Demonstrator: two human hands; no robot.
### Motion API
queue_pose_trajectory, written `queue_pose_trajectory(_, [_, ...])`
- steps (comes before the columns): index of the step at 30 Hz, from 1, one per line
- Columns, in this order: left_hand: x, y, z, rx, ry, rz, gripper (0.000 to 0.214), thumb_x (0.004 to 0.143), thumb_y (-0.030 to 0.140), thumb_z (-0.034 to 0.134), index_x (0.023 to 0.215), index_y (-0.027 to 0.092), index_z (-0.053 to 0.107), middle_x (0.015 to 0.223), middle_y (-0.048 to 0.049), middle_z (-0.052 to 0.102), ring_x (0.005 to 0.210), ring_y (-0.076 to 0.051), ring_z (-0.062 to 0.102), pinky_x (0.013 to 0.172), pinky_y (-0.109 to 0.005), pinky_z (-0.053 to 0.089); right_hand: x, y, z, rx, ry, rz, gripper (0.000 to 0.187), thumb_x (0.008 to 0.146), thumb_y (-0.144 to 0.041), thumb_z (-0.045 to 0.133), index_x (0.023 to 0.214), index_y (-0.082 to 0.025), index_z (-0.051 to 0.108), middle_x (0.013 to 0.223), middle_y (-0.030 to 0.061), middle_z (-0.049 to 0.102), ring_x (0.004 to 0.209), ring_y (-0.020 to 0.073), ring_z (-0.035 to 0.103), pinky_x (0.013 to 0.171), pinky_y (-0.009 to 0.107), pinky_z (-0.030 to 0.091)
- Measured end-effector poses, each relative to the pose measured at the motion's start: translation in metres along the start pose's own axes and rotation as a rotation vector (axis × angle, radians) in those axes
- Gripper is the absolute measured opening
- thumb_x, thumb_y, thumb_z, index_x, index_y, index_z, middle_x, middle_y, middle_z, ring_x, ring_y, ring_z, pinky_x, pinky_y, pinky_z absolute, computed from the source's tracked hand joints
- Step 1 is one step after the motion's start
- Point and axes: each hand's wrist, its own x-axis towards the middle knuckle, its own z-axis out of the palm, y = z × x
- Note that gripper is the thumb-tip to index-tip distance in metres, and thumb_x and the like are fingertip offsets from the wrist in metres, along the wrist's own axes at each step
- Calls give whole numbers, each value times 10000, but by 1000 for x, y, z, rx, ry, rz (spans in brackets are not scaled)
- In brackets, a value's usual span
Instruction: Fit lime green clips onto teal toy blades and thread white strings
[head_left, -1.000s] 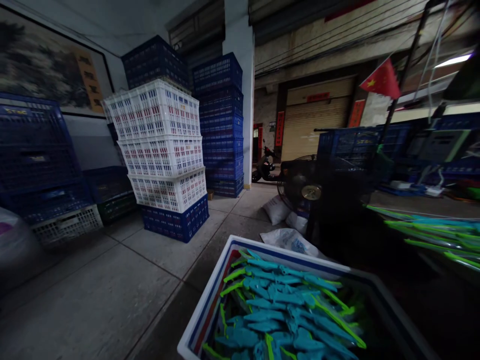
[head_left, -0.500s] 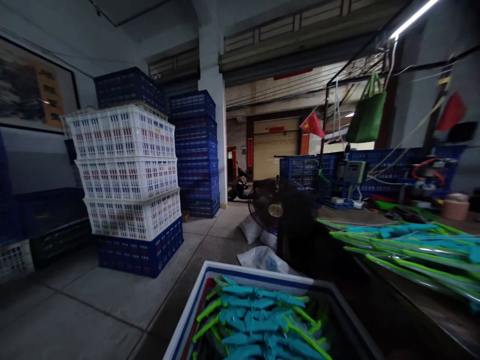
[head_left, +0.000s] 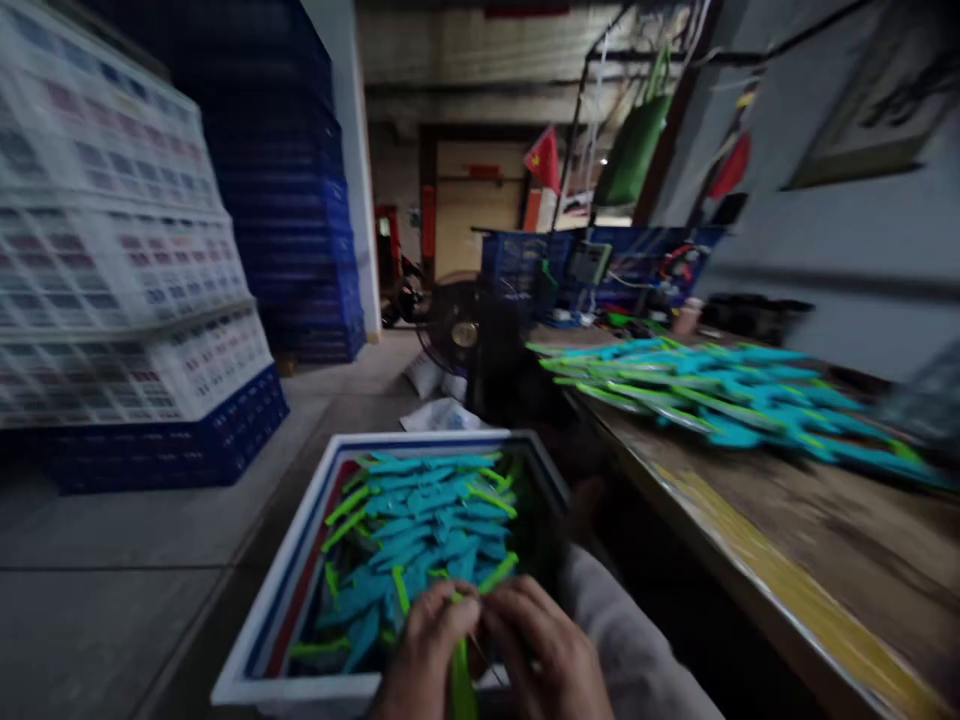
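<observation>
Both my hands meet at the bottom of the view over the near edge of a white bin (head_left: 259, 625) with a blue rim. My left hand (head_left: 426, 650) and my right hand (head_left: 541, 650) are closed together on a green plastic strip (head_left: 461, 685) that runs down between them. The bin holds several teal and green plastic pieces (head_left: 416, 530). A long pile of the same teal and green pieces (head_left: 720, 395) lies on the wooden workbench (head_left: 810, 560) to my right. The picture is smeared by motion.
Stacked white crates (head_left: 112, 270) on a blue crate stand at the left, with blue crates (head_left: 292, 200) behind. A black fan (head_left: 454, 335) and white sacks (head_left: 442, 410) sit on the concrete floor beyond the bin. A green bag (head_left: 634, 150) and red flag (head_left: 544, 158) hang farther back.
The view has swung right and down. My two hands have come into view, closed on a green strip above the bin. The workbench and its pile now fill the right side.
</observation>
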Motion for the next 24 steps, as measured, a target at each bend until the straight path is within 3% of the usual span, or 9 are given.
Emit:
queue_pose_trajectory(3, [3,-4,-4,-76,19,-48,311,761,490,788,877,215,701,739,5,638,668,-172,574,636,-287,456,-1,-6,6,150,67,55,197,1046,-245,503,994,-199,687,874,43,646,779,147,658,694,211,527])
queue_pose_trajectory(6, [1,5,-6,-81,-44,-31,271,783,466,780,805,208,701,698,13,600,612,-141,522,588,-257,414,-1,-16,11,169,181,154,171,1015,-289,580,892,-185,637,770,6,626,667,125,619,606,188,492])
queue_pose_trajectory(8, [-2,10,-6,-95,-60,-24,256,784,449,786,779,208,699,687,22,573,615,-130,501,590,-242,411,-2,-21,12,138,211,135,172,1014,-257,574,859,-187,603,746,-9,602,640,110,594,586,178,472])
queue_pose_trajectory(12, [-4,10,-8,-80,-17,-36,257,756,457,804,805,220,719,715,17,602,671,-151,526,623,-247,452,-5,-23,11,45,192,0,159,1009,-130,516,895,-191,608,812,12,595,706,114,608,643,192,476])
queue_pose_trajectory(16, [-2,5,-11,-47,17,-24,302,716,496,808,807,216,739,721,-8,656,688,-185,582,641,-280,499,-7,-21,14,-9,177,-46,157,1005,-95,516,968,-200,626,840,24,609,720,125,623,656,200,501])
queue_pose_trajectory(24, [-3,7,-6,-69,10,-26,383,673,523,849,830,194,734,706,-21,668,652,-186,591,591,-277,496,-4,-23,11,63,140,15,173,1018,-128,504,940,-198,641,807,20,604,678,119,612,612,195,477])
